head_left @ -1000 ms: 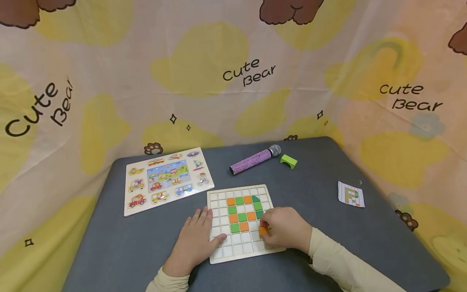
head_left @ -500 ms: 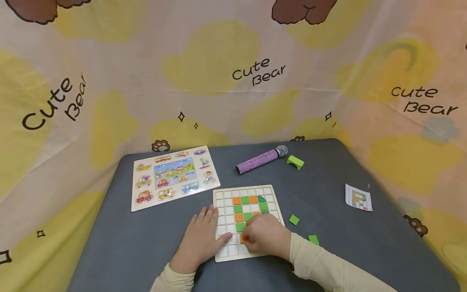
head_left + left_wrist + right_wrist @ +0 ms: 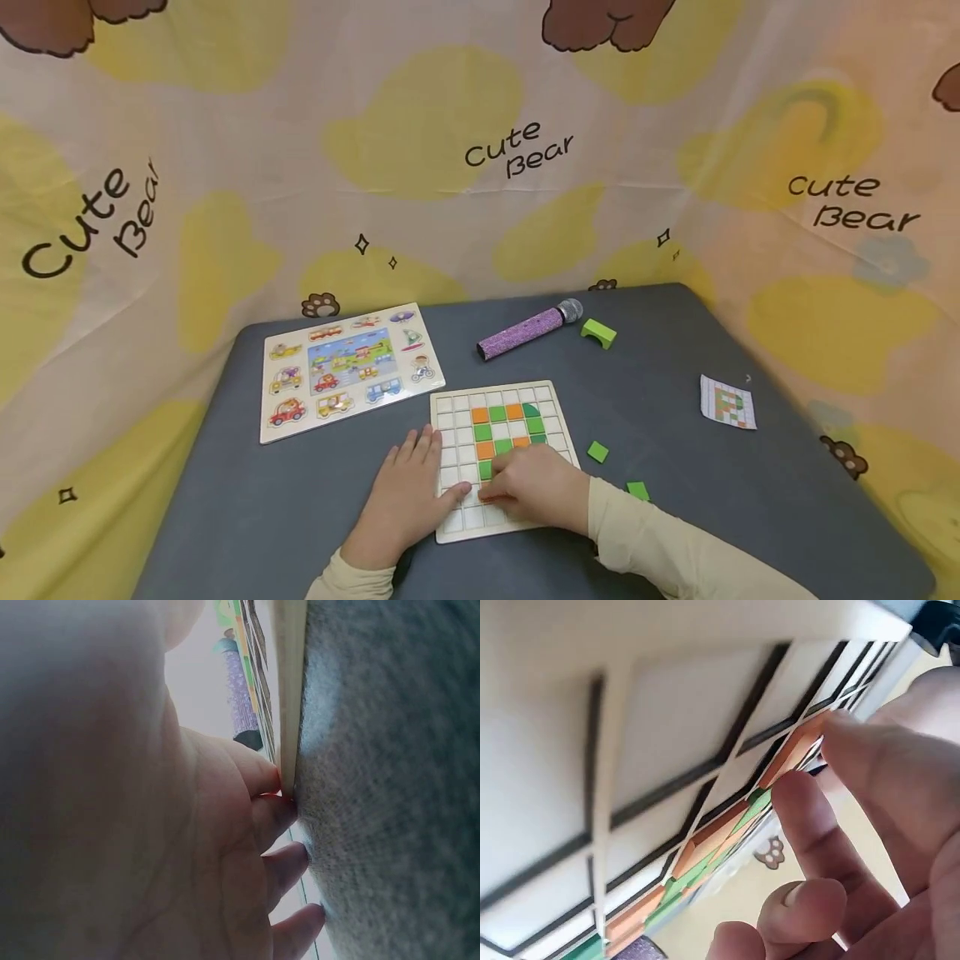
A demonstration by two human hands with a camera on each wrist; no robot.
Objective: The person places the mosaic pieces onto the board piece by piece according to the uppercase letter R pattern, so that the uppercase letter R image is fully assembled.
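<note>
A square wooden grid board [image 3: 450, 521] lies on the table, with orange and green tiles set in several of its cells. My left hand [image 3: 401, 496] lies with straight fingers along the board's left edge, its thumb on the board. In the left wrist view those fingers [image 3: 281, 870] touch the board's side. My right hand [image 3: 536, 487] is over the board's lower middle, thumb and fingertips pinching an orange tile [image 3: 799, 746] at a cell below a green tile [image 3: 484, 469]. In the head view the hand covers most of that tile and the cells around it.
Two loose green tiles [image 3: 597, 452] lie right of the board. Behind it are a purple glittery microphone [image 3: 521, 333] and a green arch block [image 3: 598, 333]. A vehicle picture puzzle [image 3: 281, 429] lies at the back left, a paper pattern card [image 3: 727, 402] at the right.
My right hand has moved left from the board's right side to its lower middle with the orange tile, uncovering the two green tiles on the table. My left hand stays at the board's edge.
</note>
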